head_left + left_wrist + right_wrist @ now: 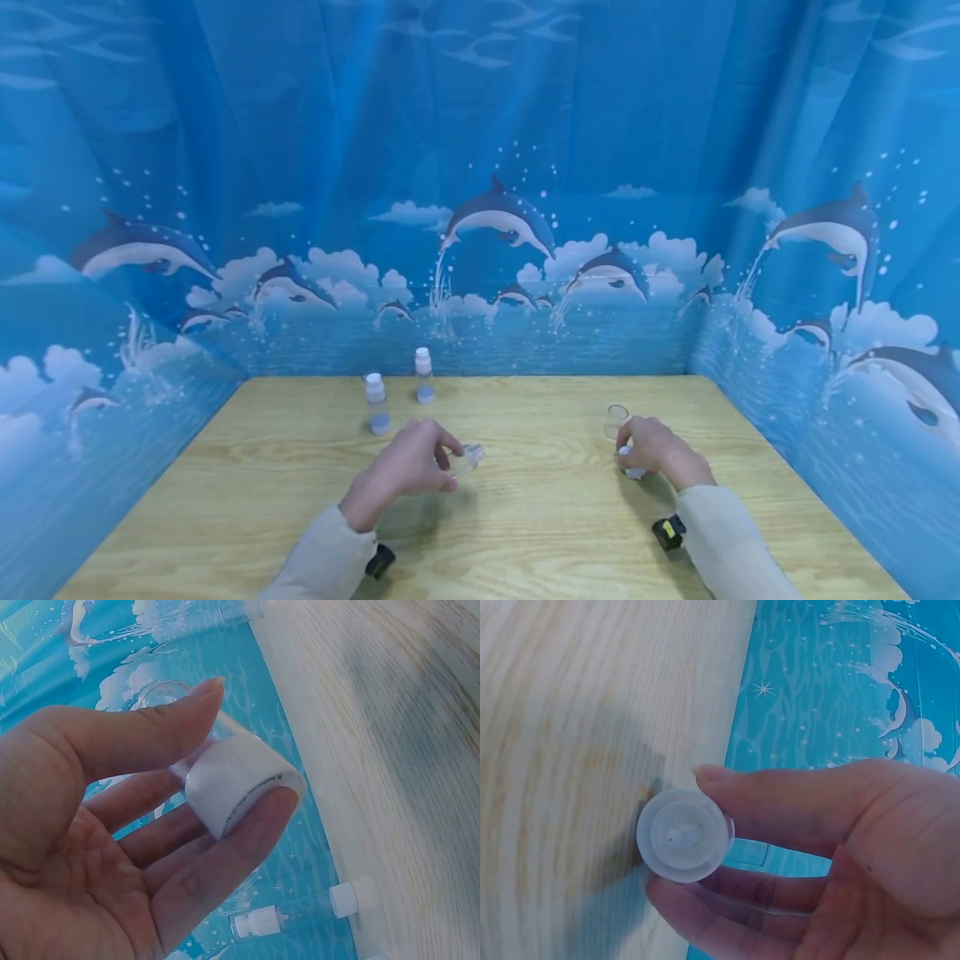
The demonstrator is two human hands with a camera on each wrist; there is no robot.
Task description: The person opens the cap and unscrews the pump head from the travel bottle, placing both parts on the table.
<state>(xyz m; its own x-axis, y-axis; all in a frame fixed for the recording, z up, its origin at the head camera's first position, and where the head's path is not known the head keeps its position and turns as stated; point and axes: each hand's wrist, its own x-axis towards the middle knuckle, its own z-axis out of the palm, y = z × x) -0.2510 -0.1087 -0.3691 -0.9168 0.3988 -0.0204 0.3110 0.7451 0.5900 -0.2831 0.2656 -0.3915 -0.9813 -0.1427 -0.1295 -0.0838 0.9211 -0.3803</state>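
My left hand (411,460) holds a small clear bottle (471,458) above the table, tilted. In the left wrist view its white base (236,784) lies between thumb and fingers, and the clear body (161,694) extends behind the thumb. My right hand (660,448) pinches a small white pump top (682,836) between thumb and fingers. In the right wrist view this part shows as a round ring with a small stub in the centre. Just beyond the right hand a clear open-rimmed cover (616,420) stands on the table, partly behind the fingers.
Two clear bottles with white tops and white bases stand at the back left, one nearer (377,406) and one farther (424,379). The wooden table (540,533) is bordered at the back and sides by a blue dolphin-print curtain (480,125).
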